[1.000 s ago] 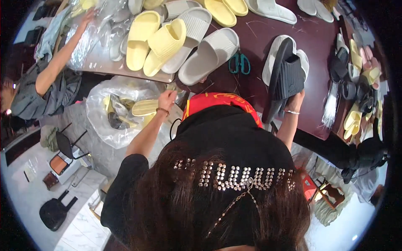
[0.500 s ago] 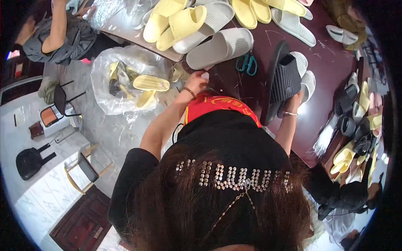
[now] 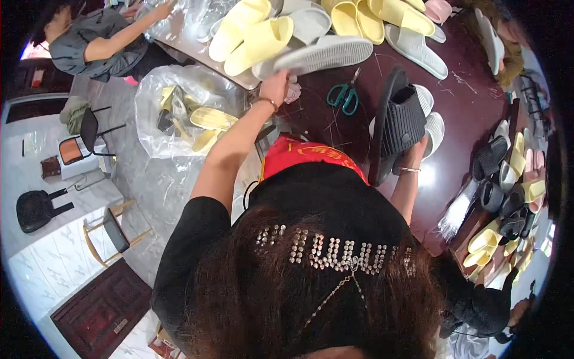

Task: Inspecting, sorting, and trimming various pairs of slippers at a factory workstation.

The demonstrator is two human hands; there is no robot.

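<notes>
My left hand (image 3: 275, 88) is closed at the heel end of a grey slipper (image 3: 335, 55), which is tipped up so its ribbed sole shows. A crumpled pale pink scrap (image 3: 293, 91) lies against those fingers; whether they hold it too is unclear. On the right, a black ribbed slide slipper (image 3: 402, 122) stands on edge above the table, with my right hand (image 3: 415, 149) closed on it from the near side. A second black sole shows partly behind it. White slippers (image 3: 435, 133) lie just beyond that hand. Green-handled scissors (image 3: 344, 97) rest between my hands.
Yellow slippers (image 3: 258, 43) and other pairs crowd the table's (image 3: 460, 90) far side. A clear plastic bag (image 3: 149, 128) with yellow slipper pieces sits to the left. More slippers (image 3: 490, 157) line the right side, near a white bristly bundle (image 3: 452, 221). Another person (image 3: 98, 45) works at far left.
My left hand has moved forward to the grey slipper, which has tipped from upright to showing its sole. My right hand and the black slipper have shifted slightly left.
</notes>
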